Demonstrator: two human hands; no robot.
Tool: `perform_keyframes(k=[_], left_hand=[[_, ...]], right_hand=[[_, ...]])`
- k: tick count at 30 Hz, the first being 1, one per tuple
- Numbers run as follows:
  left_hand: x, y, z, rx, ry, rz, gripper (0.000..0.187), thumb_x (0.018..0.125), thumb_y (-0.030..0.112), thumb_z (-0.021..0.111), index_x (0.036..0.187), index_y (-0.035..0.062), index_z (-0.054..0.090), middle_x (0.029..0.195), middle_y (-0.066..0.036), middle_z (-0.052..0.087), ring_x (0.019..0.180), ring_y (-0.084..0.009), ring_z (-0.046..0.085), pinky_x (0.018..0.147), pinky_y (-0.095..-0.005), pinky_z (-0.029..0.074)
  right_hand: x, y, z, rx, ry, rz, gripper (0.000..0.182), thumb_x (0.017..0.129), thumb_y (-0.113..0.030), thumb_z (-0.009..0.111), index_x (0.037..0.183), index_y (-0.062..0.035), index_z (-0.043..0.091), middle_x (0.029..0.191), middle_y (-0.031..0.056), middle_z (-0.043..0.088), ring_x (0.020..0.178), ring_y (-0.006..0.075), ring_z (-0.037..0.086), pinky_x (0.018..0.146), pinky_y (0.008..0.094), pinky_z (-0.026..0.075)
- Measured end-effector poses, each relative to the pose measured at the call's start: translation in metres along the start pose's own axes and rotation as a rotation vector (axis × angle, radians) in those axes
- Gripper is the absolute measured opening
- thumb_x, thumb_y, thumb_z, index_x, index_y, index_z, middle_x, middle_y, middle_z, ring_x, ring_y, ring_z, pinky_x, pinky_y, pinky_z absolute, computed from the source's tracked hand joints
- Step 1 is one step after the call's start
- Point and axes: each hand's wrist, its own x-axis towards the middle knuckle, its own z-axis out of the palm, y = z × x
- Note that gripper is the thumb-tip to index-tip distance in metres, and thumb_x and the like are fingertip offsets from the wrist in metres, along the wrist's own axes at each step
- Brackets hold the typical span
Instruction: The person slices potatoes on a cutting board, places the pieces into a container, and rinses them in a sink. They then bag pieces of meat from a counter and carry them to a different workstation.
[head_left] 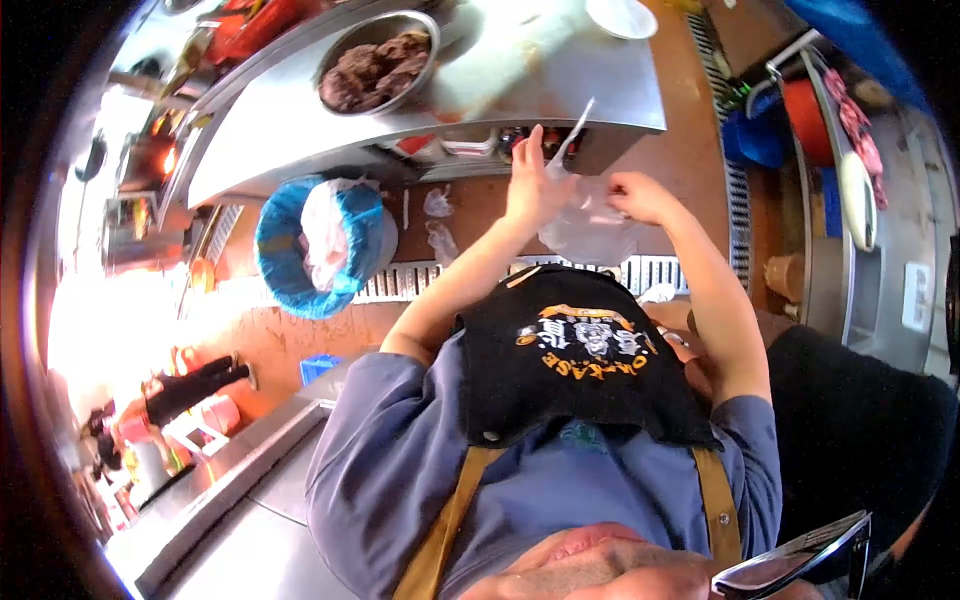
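Observation:
In front of my chest hangs a translucent plastic bag [592,228], held up between my two hands. My left hand [537,182] is at the bag's left edge, with a finger stretched up and a twisted white strip [578,132] of plastic rising beside it. At the bag's upper right edge, my right hand [638,197] is closed on the plastic. Beyond them, a metal bowl [432,62] of dark reddish-brown meat [374,72] sits on the steel counter [520,75].
A bin lined with a blue bag [281,245] stands on the floor at left. A white plate [622,17] lies at the counter's far right. Shelves under the counter hold containers [468,146]. Another person [190,393] is at lower left.

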Motion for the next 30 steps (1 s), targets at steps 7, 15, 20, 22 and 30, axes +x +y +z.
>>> perform_keyframes(k=[7,15,20,22,30], left_hand=[[-0.025,-0.018,0.012,0.0,-0.51,-0.171,0.037,0.083,0.032,0.07,0.104,0.0034,0.061,0.085,-0.01,0.065,0.073,-0.0245,0.064,0.069,-0.0382,0.053],[-0.021,-0.057,0.056,-0.468,-0.87,-0.565,0.036,0.089,0.041,0.065,0.099,0.0067,0.066,0.083,-0.001,0.066,0.071,-0.0091,0.058,0.061,-0.0248,0.047],[-0.012,-0.022,0.034,-0.594,-0.663,-0.508,0.022,0.085,0.022,0.07,0.078,0.0013,0.064,0.066,-0.002,0.06,0.058,-0.0101,0.055,0.053,-0.023,0.044],[-0.014,-0.035,0.032,-0.317,-0.493,-0.317,0.017,0.078,0.016,0.069,0.074,0.0012,0.062,0.067,-0.007,0.064,0.057,-0.0124,0.059,0.055,-0.0277,0.048],[-0.007,-0.13,-0.025,0.322,-0.105,-0.269,0.021,0.075,0.023,0.066,0.077,0.004,0.058,0.072,-0.016,0.064,0.069,-0.033,0.062,0.066,-0.0413,0.049]], right_hand=[[-0.002,0.003,0.04,0.713,0.011,0.26,0.004,0.087,-0.006,0.059,0.084,-0.0034,0.061,0.07,0.0028,0.062,0.062,0.0111,0.058,0.051,0.0274,0.045],[-0.006,0.011,0.068,0.537,0.077,0.195,0.016,0.085,-0.018,0.062,0.09,-0.0034,0.065,0.07,0.0038,0.063,0.063,0.012,0.055,0.057,0.03,0.045],[-0.016,0.015,0.08,1.128,0.252,0.213,0.016,0.083,-0.015,0.071,0.079,-0.0072,0.057,0.075,0.0052,0.062,0.068,0.0142,0.058,0.061,0.0309,0.047],[-0.033,0.01,0.068,1.557,0.342,0.203,0.012,0.086,-0.011,0.067,0.081,-0.0067,0.057,0.08,0.0079,0.064,0.07,0.0187,0.061,0.066,0.0358,0.051],[-0.092,0.123,0.038,2.339,0.487,-0.116,0.029,0.096,-0.017,0.048,0.069,-0.0123,0.041,0.061,-0.0029,0.037,0.054,0.0102,0.037,0.054,0.0249,0.037]])
